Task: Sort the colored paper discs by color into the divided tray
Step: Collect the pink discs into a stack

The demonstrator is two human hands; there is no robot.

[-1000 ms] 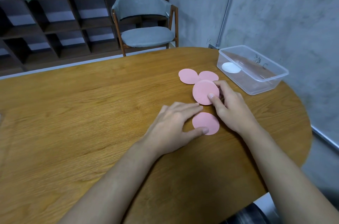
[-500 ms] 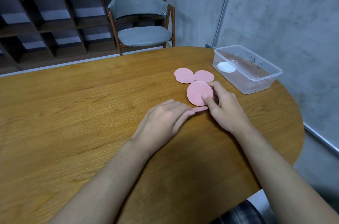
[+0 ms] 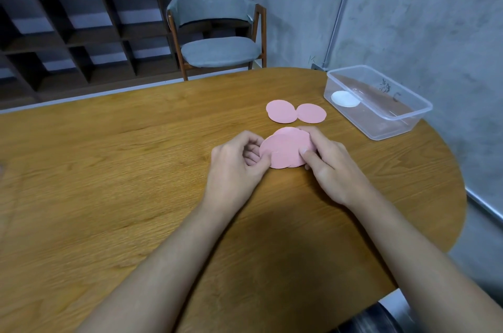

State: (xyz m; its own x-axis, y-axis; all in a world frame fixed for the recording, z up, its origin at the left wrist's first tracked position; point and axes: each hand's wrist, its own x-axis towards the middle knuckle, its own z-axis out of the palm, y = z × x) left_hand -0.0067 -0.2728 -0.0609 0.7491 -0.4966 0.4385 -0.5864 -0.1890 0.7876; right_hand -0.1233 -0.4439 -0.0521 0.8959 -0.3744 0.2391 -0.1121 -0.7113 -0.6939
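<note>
1. Head view: your left hand [image 3: 236,161] and right hand [image 3: 330,165] are both gripping a small stack of pink discs [image 3: 285,151] just above the desk [image 3: 136,169], your left fingers [image 3: 251,154] curling closed on its left edge and your right thumb pressing on its right side.
2. Two more pink discs [image 3: 296,112] are lying flat on the desk just beyond the stack, their edges overlapping.
3. The clear tray [image 3: 381,125] is sitting to the right near the desk edge, holding a white disc [image 3: 345,98] at its near-left end.
</note>
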